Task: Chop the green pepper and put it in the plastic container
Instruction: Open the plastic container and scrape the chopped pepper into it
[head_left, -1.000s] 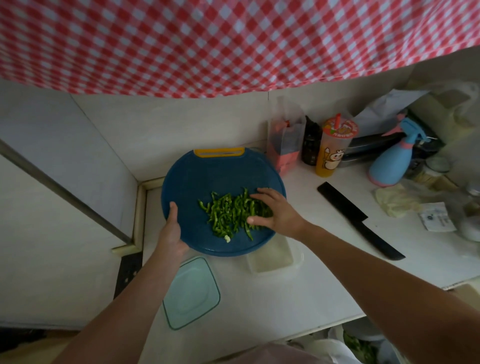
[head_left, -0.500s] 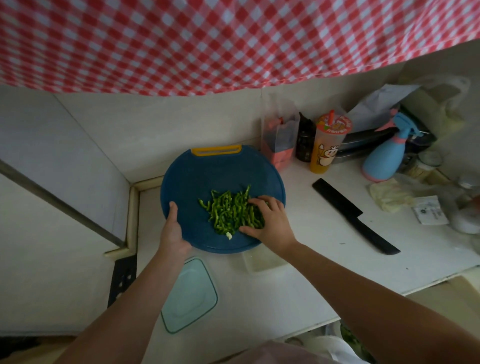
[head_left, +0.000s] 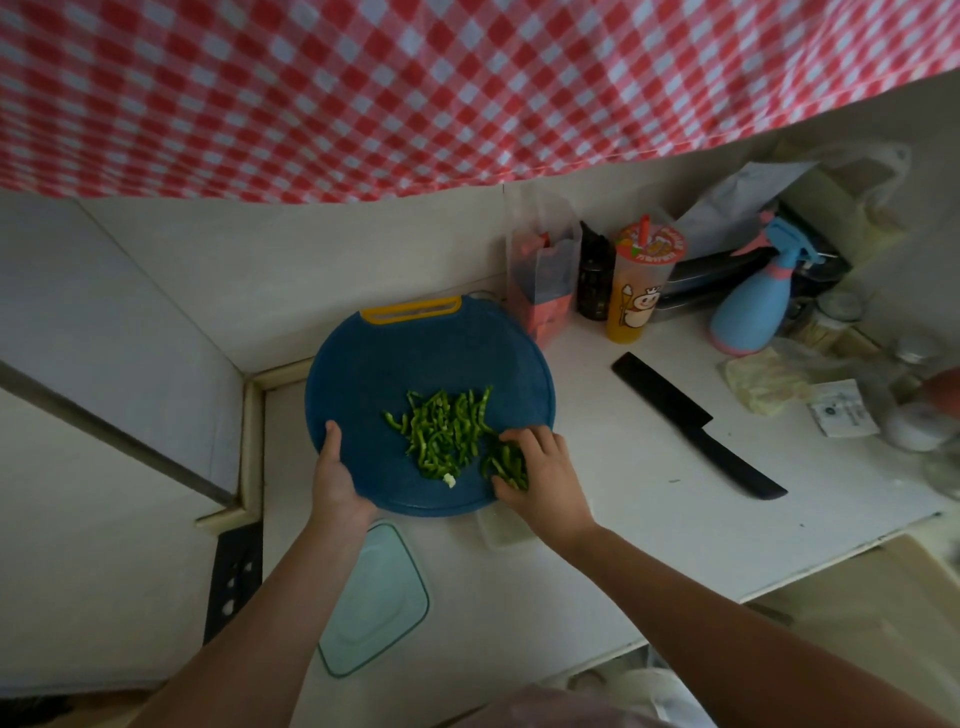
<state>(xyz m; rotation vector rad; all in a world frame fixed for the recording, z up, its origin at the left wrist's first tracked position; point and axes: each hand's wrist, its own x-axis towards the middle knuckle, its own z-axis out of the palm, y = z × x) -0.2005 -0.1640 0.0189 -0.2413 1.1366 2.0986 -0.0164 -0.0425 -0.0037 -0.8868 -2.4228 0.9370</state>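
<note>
A round blue cutting board (head_left: 395, 364) with a yellow handle is tilted up over the white counter. My left hand (head_left: 335, 480) grips its near left edge. Chopped green pepper strips (head_left: 441, 431) lie in a pile on the board. My right hand (head_left: 540, 473) is cupped over a clump of strips at the board's near right edge, fingers curled around them. A clear plastic container (head_left: 501, 530) sits just below that edge, mostly hidden by the board and my right wrist.
A teal container lid (head_left: 376, 597) lies on the counter near my left forearm. A black knife (head_left: 696, 423) rests to the right. A pink box (head_left: 545, 280), printed cup (head_left: 636, 286), blue spray bottle (head_left: 753, 306) and clutter line the back right. A checked cloth (head_left: 415, 88) hangs above.
My right hand has dragged a clump of pepper strips from the pile down to the board's near right edge, toward the container. My left hand still holds the board.
</note>
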